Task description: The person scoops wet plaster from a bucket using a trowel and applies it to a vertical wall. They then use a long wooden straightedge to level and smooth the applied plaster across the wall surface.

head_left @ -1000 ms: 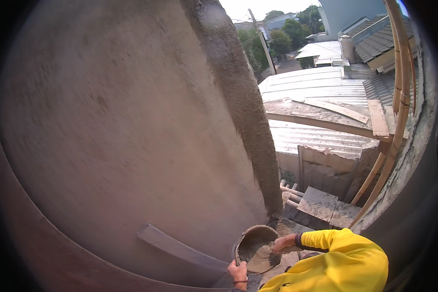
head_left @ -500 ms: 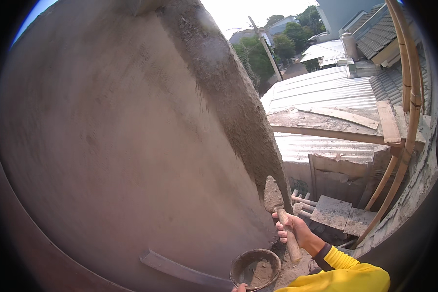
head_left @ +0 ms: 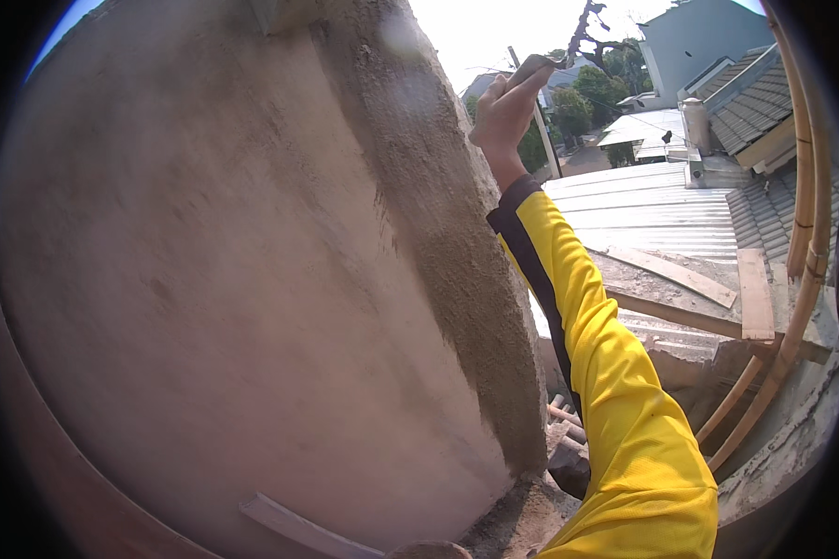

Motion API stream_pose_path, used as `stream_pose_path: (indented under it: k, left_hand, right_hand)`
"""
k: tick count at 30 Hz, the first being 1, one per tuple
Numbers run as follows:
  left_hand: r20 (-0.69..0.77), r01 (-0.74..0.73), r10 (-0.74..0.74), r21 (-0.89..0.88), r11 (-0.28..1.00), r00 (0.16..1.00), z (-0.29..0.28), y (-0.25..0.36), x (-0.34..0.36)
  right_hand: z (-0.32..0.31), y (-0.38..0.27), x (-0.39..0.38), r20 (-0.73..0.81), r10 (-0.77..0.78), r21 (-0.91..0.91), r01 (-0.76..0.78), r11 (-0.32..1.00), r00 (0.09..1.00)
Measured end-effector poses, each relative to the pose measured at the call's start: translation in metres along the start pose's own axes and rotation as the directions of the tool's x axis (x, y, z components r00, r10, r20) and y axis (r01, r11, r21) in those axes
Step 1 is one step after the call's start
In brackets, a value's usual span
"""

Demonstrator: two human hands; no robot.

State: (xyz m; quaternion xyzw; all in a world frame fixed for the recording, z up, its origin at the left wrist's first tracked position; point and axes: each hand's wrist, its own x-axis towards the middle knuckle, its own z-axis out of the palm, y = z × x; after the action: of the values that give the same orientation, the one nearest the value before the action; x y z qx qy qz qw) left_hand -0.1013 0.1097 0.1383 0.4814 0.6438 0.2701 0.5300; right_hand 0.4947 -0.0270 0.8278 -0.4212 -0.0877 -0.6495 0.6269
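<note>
My right arm, in a yellow sleeve with a dark cuff, reaches up past the wall's edge. My right hand point(head_left: 505, 121) is closed around a trowel point(head_left: 537, 67), of which only part shows beyond the fingers. Dark clumps of wet mortar point(head_left: 589, 39) hang in the air off the trowel's far end. Left of the hand runs a rough strip of fresh mortar point(head_left: 429, 214) along the edge of the smooth grey wall point(head_left: 233, 270). Only a sliver of the bucket's rim point(head_left: 429, 550) shows at the bottom edge. My left hand is out of sight.
A long straight board point(head_left: 303, 528) lies low against the wall. To the right, bent bamboo poles point(head_left: 816, 214) rise beside a plank point(head_left: 755, 293) and a debris-covered ledge. Beyond are a corrugated metal roof point(head_left: 648, 210), tiled roofs and trees.
My right hand has swung up from beside the bucket to the upper part of the wall's edge with the trowel. Mortar has come off the blade. My left hand has left the view.
</note>
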Motion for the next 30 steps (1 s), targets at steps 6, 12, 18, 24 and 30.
stream_pose_path:
  k: [6,12,18,24,30]
  left_hand:
    - [-0.041,0.011,-0.010,0.013,1.000,0.999,-0.027,-0.013,-0.011]
    - [0.066,-0.059,0.058,0.008,0.998,0.996,-0.048,-0.015,-0.021]
    - [0.282,-0.498,0.443,0.167,0.851,0.851,-0.056,0.002,-0.037]
    - [0.332,-0.639,0.573,0.133,0.758,0.749,-0.076,0.016,-0.044]
    - [0.321,-0.475,0.411,0.151,0.867,0.853,-0.087,-0.008,-0.017]
  right_hand:
    - [-0.214,-0.027,-0.172,0.957,0.151,-0.135,-0.080,0.988,0.248]
    - [-0.573,-0.085,-0.365,0.678,0.472,-0.551,0.035,0.834,-0.563]
    - [-0.635,-0.111,-0.405,0.493,0.459,-0.405,0.272,0.873,-0.739]
    - [-0.636,-0.102,-0.449,-0.008,0.395,-0.685,0.293,0.667,-0.919]
    - [-0.639,-0.132,-0.425,-0.095,0.188,-0.931,0.155,0.331,-0.977]
